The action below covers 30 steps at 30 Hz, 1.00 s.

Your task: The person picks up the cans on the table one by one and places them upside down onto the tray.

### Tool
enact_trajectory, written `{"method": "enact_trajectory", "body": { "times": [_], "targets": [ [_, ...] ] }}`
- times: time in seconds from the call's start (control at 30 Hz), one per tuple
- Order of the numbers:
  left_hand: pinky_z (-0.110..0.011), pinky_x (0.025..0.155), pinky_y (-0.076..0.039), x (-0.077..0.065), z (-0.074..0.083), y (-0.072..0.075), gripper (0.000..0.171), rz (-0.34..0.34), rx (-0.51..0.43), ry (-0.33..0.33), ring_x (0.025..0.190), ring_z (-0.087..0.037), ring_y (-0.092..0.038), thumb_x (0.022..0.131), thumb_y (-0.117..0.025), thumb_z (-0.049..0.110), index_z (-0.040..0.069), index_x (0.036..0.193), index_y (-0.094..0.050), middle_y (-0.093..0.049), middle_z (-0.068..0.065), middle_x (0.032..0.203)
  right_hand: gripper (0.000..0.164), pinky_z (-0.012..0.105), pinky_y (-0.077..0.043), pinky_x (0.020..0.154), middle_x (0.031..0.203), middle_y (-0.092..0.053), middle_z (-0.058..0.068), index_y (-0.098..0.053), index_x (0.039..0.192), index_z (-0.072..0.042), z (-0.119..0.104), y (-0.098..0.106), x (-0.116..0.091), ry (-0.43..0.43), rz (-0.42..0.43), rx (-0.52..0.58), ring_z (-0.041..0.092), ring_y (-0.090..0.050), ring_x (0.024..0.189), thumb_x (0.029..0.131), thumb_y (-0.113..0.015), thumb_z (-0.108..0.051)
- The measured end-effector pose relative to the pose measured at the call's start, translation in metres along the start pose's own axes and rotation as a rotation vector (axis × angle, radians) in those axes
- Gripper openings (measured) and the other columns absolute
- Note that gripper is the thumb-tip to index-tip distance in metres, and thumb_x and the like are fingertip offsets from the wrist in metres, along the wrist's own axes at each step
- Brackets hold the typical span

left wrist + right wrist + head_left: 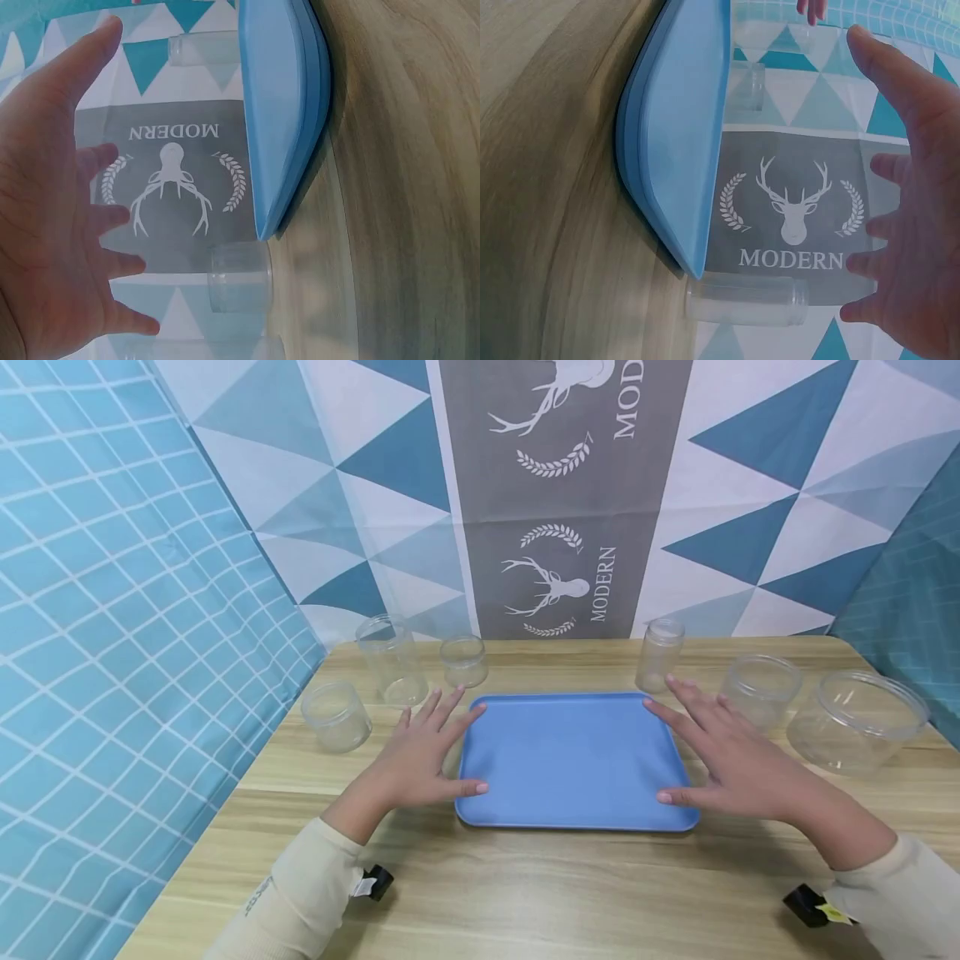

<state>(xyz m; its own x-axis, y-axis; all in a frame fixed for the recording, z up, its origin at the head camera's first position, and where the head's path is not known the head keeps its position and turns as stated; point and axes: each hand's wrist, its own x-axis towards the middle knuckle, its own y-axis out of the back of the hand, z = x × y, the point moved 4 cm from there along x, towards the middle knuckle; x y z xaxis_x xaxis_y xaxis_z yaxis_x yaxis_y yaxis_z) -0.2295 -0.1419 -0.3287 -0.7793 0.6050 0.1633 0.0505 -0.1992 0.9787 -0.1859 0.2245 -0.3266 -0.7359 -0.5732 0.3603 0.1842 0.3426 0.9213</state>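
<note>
A blue rectangular tray [573,760] lies flat on the wooden table; its side looks stepped in the left wrist view [277,112]. My left hand [423,760] is spread at the tray's left edge, fingers fairly straight and apart, holding nothing. At the opposite edge my right hand [723,756] is spread the same way, palm facing inward in the right wrist view. Whether either hand touches the tray, I cannot tell. Beyond the right fingertips stands a slim clear jar [660,652]. A small clear jar [463,664] stands behind the tray's back left corner.
Left of the tray are a tall clear jar [392,664] and a short one [336,718]. To the right stand a medium clear jar [761,685] and a wide one [855,731]. A patterned cloth [555,510] hangs behind the wooden table [555,893].
</note>
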Motion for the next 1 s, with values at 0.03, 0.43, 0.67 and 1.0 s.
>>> {"method": "enact_trajectory", "body": {
  "times": [0.03, 0.43, 0.67, 1.0],
  "targets": [
    [-0.073, 0.106, -0.017, 0.000, 0.000, 0.001, 0.096, 0.013, -0.012, -0.011, 0.146, -0.040, -0.011, 0.079, -0.060, 0.072, 0.029, 0.156, -0.022, -0.008, -0.007, 0.163, 0.102, 0.069, -0.012, 0.110, 0.161, -0.011, 0.015, -0.025, 0.155, -0.018, 0.000, 0.000, 0.001, 0.003, 0.007, 0.005, 0.044, -0.019, 0.143, 0.076, -0.077, -0.055],
    [-0.055, 0.105, -0.037, 0.001, 0.000, 0.003, 0.081, 0.144, -0.112, -0.115, 0.134, -0.035, -0.039, 0.081, -0.072, 0.053, 0.012, 0.146, -0.045, -0.040, -0.017, 0.148, 0.076, 0.066, -0.043, 0.090, 0.147, -0.037, 0.023, -0.051, 0.137, -0.007, 0.000, 0.001, 0.008, -0.011, 0.062, 0.037, 0.048, -0.042, 0.125, 0.074, -0.085, -0.033],
    [-0.053, 0.103, -0.040, 0.003, -0.003, 0.006, 0.075, 0.160, -0.097, -0.118, 0.130, -0.034, -0.044, 0.080, -0.075, 0.048, 0.010, 0.140, -0.053, -0.046, -0.017, 0.142, 0.069, 0.063, -0.044, 0.088, 0.147, -0.039, 0.018, -0.056, 0.131, -0.010, -0.004, 0.005, 0.012, 0.049, 0.166, 0.077, 0.044, -0.042, 0.127, 0.071, -0.087, -0.025],
    [-0.052, 0.100, -0.044, 0.002, -0.018, 0.017, 0.062, 0.200, -0.085, -0.063, 0.121, -0.036, -0.052, 0.076, -0.083, 0.033, 0.004, 0.127, -0.062, -0.056, -0.017, 0.131, 0.060, 0.055, -0.044, 0.093, 0.140, -0.048, 0.015, -0.058, 0.128, -0.006, -0.014, 0.005, 0.027, 0.109, 0.263, 0.102, 0.036, -0.045, 0.126, 0.089, -0.065, -0.051]
  ]
}}
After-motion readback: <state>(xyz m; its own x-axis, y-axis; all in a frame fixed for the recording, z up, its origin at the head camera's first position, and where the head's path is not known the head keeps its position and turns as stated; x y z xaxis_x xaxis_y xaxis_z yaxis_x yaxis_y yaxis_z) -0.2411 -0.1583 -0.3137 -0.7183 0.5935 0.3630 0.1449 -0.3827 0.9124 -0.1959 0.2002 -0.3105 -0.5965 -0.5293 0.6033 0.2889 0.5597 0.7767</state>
